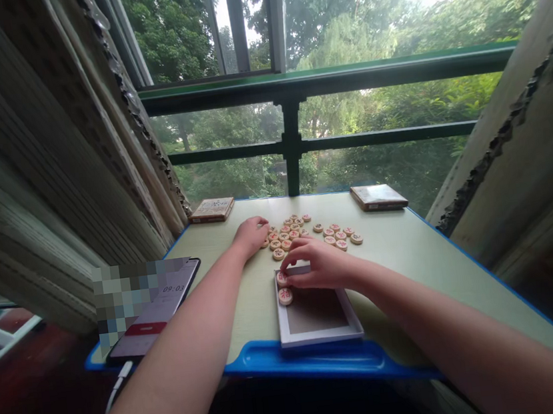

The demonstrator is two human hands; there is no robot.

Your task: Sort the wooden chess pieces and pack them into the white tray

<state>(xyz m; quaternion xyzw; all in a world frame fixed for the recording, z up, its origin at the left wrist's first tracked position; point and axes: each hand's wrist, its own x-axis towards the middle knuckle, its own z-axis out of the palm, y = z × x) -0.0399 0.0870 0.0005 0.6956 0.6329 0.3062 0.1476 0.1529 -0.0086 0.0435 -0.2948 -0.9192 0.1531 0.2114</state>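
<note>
My right hand (316, 262) reaches over a shallow white box (323, 338), its thumb and fingers closed on a round Chinese chess piece (280, 277) in the box's far left corner. Just nearer to me in the same box lies another piece with a red character (285, 296). My left hand (252, 235) rests at the left edge of a cluster of wooden Chinese chess pieces (285, 236), fingers loosely extended against the outer ones. I see no piece gripped in it, though its fingertips are partly hidden.
More loose pieces (341, 244) lie right of the cluster. Flat boxes stand at the table's back left (212, 210) and back right (379, 197). A phone (160, 308) with a white cable (119, 382) lies left of my forearm. The table (441, 281) has a blue edge; curtains hang on both sides.
</note>
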